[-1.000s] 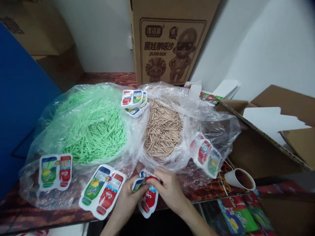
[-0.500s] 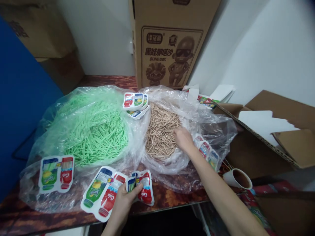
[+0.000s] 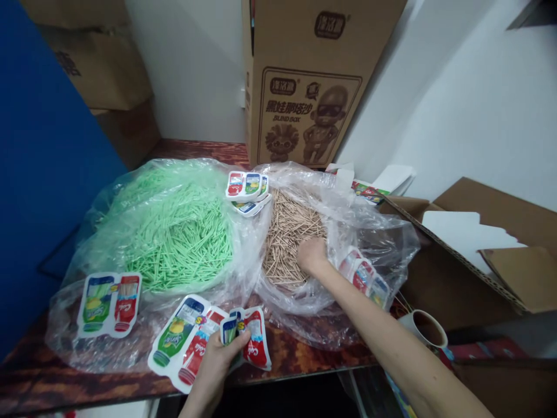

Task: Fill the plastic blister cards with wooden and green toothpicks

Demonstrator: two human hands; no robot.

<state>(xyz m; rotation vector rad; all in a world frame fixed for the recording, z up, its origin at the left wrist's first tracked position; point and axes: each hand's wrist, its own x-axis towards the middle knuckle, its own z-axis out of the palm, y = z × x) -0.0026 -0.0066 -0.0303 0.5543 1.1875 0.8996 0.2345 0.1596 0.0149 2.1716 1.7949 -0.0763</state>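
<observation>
My left hand (image 3: 217, 360) grips a small bottle-shaped packet (image 3: 257, 339) in red and green, its thumb pressed across the front. Beneath that hand lies a larger packet of the same print (image 3: 176, 331), near the table's front edge. My right hand (image 3: 312, 255) is curled down against a heap of thin brown sticks (image 3: 287, 223) in an opened clear plastic bag (image 3: 300, 302). Its fingertips are hidden, so what they hold cannot be made out. To the left, a second clear bag is full of thin green sticks (image 3: 187, 249).
Another packet (image 3: 108, 305) lies on the plastic at left, with a few more (image 3: 247, 188) stacked between the bags. Packets also lie at right (image 3: 363, 273). A paper cup (image 3: 422, 328) of dark liquid stands beside an open carton (image 3: 456, 273). A tall cardboard box (image 3: 304, 116) stands behind.
My right hand has moved left and slightly down, from the right edge of the brown sticks further over them. My left hand still holds the packet. The view has shifted slightly.
</observation>
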